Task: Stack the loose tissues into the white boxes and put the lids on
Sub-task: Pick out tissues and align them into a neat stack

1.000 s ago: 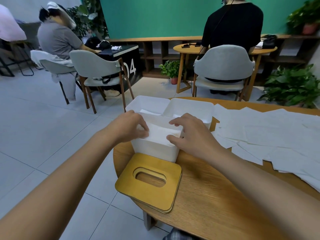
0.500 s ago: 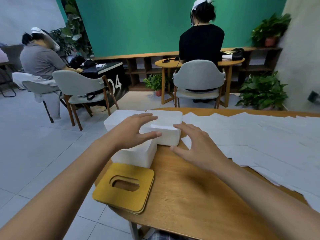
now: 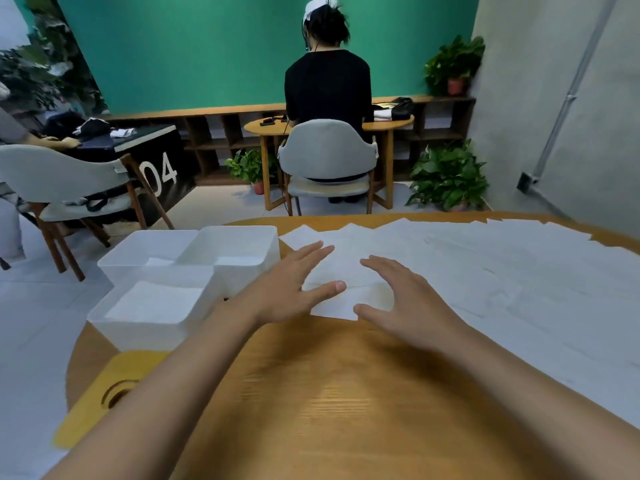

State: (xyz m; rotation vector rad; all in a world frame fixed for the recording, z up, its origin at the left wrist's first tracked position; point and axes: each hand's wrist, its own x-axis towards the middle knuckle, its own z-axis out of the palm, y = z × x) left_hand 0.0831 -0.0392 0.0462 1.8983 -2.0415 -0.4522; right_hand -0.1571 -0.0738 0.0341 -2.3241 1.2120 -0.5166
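A green wall [image 3: 214, 53] closes the far side of the room. In front of it a person in a black top [image 3: 327, 81] sits with their back turned on a grey chair [image 3: 327, 150].

The round wooden table [image 3: 346, 393] fills the lower part of the view. Loose tissues [image 3: 485, 271] lie flat and overlapping across its far and right side, reaching the far edge and the right edge.

3 white boxes sit together at the far-left edge, all without lids. The nearest box [image 3: 152, 327] holds a flat stack of tissues. Behind it the left rear box [image 3: 138, 244] shows 1 sheet low inside, and the right rear box [image 3: 242, 240] touches it side by side; what lies inside it cannot be told.

A yellow lid [image 3: 86, 407] with an oval slot lies at the near-left edge, sticking out past the rim, partly hidden by the left forearm.

The left hand [image 3: 287, 282] is spread flat, palm down, fingers straight and apart, just right of the boxes. The right hand [image 3: 405, 299] is also spread, fingers apart and gently bent, holding nothing. Between them, at the near-left corner of the spread, lies 1 tissue [image 3: 346, 292]; both thumbs reach over its near edge. Whether the hands touch the paper cannot be told.
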